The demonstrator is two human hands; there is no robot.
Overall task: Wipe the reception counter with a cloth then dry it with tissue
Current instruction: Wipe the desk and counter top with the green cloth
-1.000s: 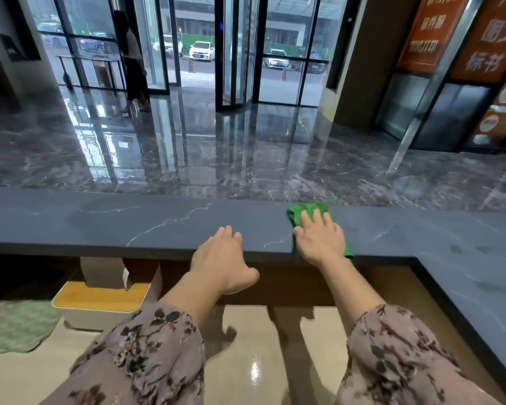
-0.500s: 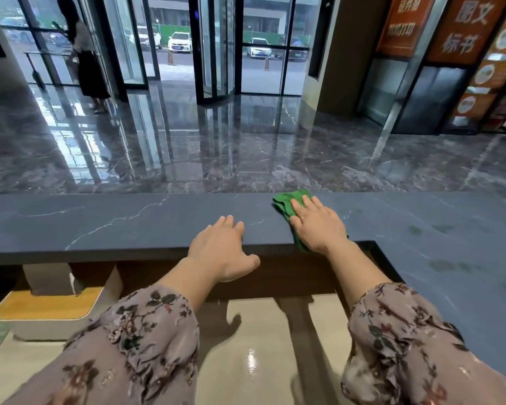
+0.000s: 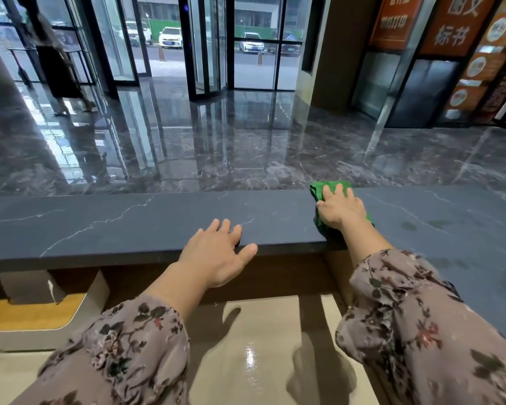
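Two hands: left hand (image 3: 216, 252) and right hand (image 3: 341, 211). Two sleeves: left sleeve (image 3: 123, 352), right sleeve (image 3: 421, 317). One cloth (image 3: 330, 187) under the right hand. One counter (image 3: 129, 226) beneath both hands. One box (image 3: 35, 317) below-left of the left hand. One person (image 3: 53, 59) far beyond it.

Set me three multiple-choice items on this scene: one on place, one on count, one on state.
1. Where is the crumpled green cloth?
A) in a bucket
B) on the dark grey stone counter, under the right hand
C) draped over a chair

2. How many hands touch the cloth?
A) none
B) one
C) two

3. How is the left hand?
A) gripping a bottle
B) clenched, empty
C) flat, fingers straight on the counter's near edge

Answers:
1. B, the cloth shows beneath the right hand on the counter top.
2. B, only the right hand presses it.
3. C, the left hand's fingers lie straight on the stone, holding nothing.
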